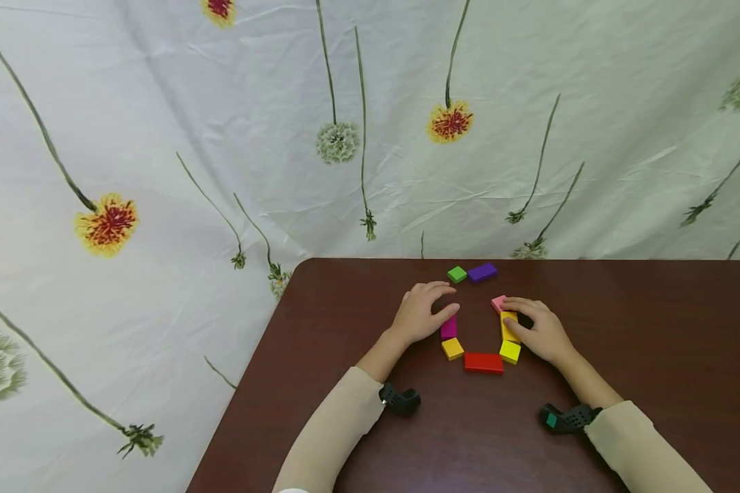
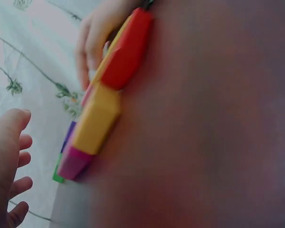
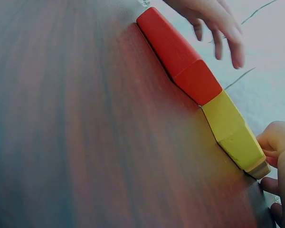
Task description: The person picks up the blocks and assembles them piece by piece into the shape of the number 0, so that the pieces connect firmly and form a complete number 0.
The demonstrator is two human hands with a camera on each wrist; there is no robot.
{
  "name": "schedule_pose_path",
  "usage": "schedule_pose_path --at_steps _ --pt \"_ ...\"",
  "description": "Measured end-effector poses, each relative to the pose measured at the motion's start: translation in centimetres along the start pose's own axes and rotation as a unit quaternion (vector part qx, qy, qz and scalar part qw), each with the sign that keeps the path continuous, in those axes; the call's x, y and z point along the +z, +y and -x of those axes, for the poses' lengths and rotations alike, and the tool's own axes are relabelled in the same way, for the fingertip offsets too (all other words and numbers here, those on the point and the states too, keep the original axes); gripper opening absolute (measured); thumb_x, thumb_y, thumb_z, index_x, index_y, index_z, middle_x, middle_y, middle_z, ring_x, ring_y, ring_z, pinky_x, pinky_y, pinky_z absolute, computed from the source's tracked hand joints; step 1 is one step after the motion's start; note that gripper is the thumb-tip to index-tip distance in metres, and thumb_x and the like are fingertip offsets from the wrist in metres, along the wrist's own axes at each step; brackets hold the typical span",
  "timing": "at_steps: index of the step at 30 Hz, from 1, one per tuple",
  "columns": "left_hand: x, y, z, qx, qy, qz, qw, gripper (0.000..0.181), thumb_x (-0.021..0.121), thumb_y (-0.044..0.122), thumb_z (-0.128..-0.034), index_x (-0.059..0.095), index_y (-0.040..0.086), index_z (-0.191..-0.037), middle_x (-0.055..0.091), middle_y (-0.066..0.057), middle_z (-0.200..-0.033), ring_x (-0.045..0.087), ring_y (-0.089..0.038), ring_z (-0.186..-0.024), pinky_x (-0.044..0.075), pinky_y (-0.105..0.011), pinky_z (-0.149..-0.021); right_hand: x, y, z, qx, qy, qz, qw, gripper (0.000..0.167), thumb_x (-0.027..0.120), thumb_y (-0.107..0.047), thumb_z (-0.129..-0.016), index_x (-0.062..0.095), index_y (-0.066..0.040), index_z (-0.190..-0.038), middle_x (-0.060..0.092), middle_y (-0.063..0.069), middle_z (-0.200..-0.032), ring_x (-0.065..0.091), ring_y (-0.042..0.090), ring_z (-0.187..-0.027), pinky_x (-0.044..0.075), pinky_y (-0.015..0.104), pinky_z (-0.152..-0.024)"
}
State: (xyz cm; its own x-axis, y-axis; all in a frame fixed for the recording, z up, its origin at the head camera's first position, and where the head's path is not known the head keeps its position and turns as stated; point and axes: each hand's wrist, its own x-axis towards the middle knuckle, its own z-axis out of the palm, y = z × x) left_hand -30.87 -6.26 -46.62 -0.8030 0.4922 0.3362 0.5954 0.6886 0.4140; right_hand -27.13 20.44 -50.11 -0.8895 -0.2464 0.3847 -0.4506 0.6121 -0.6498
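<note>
Coloured toy blocks lie in a U-shaped line in the head view. On the left are a magenta block (image 1: 449,329) and an orange block (image 1: 453,349); a red block (image 1: 484,363) forms the near side. A bright yellow block (image 1: 510,352), a longer yellow block (image 1: 506,333) and a pink block (image 1: 497,302) run up the right. My left hand (image 1: 421,312) hovers by the magenta block, thumb and fingers apart, holding nothing. My right hand (image 1: 538,331) reaches over the longer yellow block, fingertips at the pink one; contact is unclear.
Beyond the hands, a green block (image 1: 457,274) and a purple block (image 1: 482,272) lie touching near the far edge of the brown table (image 1: 647,329). A flowered cloth (image 1: 395,185) hangs behind the table. Each wrist wears a dark band.
</note>
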Motion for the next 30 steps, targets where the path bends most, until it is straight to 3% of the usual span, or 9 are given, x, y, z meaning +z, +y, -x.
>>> schedule_pose_path --at_steps 5,11,18,23,30 --pt "-0.7 -0.6 -3.4 -0.012 -0.016 -0.032 0.9993 0.04 0.058 0.039 -0.0973 0.065 0.015 -0.127 0.059 -0.001 -0.133 0.05 -0.027 -0.124 0.04 -0.048 -0.096 -0.1 0.1 -0.1 0.008 -0.003 -0.004 1.0 0.032 0.065 -0.013 -0.092 0.066 0.0 -0.121 0.057 0.02 -0.132 0.046 0.041 -0.119 0.033 0.063 -0.097" --pt "-0.8 -1.1 -6.3 -0.048 -0.077 -0.101 0.9907 0.04 0.058 0.035 -0.0976 0.06 0.021 -0.135 0.056 0.002 -0.138 0.046 -0.027 -0.127 0.04 -0.044 -0.094 0.5 0.0 -0.1 0.005 0.003 -0.008 1.0 0.031 0.065 -0.012 -0.091 0.067 -0.001 -0.12 0.058 0.019 -0.131 0.049 0.038 -0.115 0.035 0.06 -0.096" --pt "0.2 -1.7 -8.1 -0.091 -0.162 -0.147 0.9715 0.05 0.051 0.012 -0.0968 0.049 0.026 -0.145 0.046 0.005 -0.147 0.041 -0.022 -0.134 0.039 -0.04 -0.094 0.9 0.0 0.0 0.006 0.0 -0.008 0.9999 0.031 0.066 -0.012 -0.091 0.067 -0.001 -0.12 0.059 0.018 -0.131 0.049 0.037 -0.115 0.035 0.059 -0.096" --pt "0.9 -2.0 -8.9 -0.097 -0.203 -0.16 0.9611 0.06 0.046 0.003 -0.096 0.041 0.03 -0.149 0.04 0.009 -0.151 0.037 -0.015 -0.138 0.034 -0.042 -0.102 0.6 0.1 -0.1 0.006 0.001 -0.007 1.0 0.032 0.066 -0.012 -0.09 0.067 -0.002 -0.12 0.059 0.017 -0.131 0.049 0.036 -0.116 0.035 0.059 -0.097" --pt "1.0 -1.7 -9.5 -0.051 -0.193 -0.237 0.9508 0.042 0.057 0.024 -0.0982 0.054 0.03 -0.139 0.058 0.009 -0.135 0.05 -0.017 -0.124 0.037 -0.039 -0.097 0.1 0.3 -0.1 0.003 0.01 -0.004 0.9999 0.03 0.066 -0.012 -0.091 0.068 -0.002 -0.119 0.059 0.017 -0.13 0.05 0.036 -0.114 0.036 0.059 -0.096"
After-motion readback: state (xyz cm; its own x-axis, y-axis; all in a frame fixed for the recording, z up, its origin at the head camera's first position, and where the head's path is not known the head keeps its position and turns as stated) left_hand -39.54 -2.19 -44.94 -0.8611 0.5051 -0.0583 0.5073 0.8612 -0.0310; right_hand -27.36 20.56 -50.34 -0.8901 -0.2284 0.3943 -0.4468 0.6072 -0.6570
